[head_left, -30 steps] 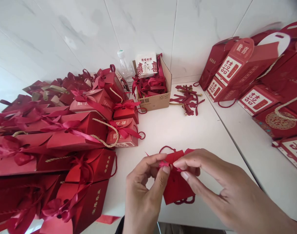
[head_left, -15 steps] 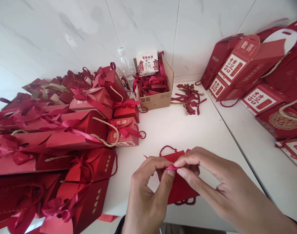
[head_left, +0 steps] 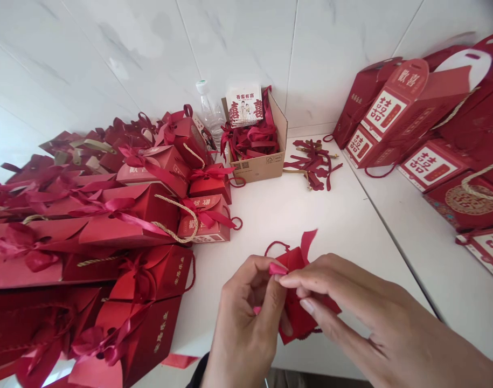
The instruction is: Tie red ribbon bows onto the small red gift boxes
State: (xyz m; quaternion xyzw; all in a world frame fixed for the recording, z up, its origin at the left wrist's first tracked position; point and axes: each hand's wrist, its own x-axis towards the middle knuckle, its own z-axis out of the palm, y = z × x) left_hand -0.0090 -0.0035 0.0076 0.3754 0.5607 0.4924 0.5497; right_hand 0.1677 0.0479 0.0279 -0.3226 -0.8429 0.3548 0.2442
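Observation:
My left hand is closed, pinching a folded loop of pink-red ribbon between thumb and forefinger. A bit of the same ribbon shows under its curled fingers. My right hand reaches in from the right, its forefinger tip touching the ribbon beside my left thumb. Its thumb stands apart from the forefinger, and the other fingers are mostly hidden. A loose ribbon end sticks up behind the right knuckles. Beneath both hands sits a small red gift box with a dark red cord handle, partly covered by my fingers.
Rows of red gift boxes tied with ribbon bows crowd the left. At the back stand a cardboard box of ribbons and cards and a clear bottle. Dark red straps lie beside it. More red boxes stand right.
The ribbon between my fingertips is now a raised loop in my left hand. My right thumb has parted from its forefinger and a ribbon end has come up. The box has turned slightly.

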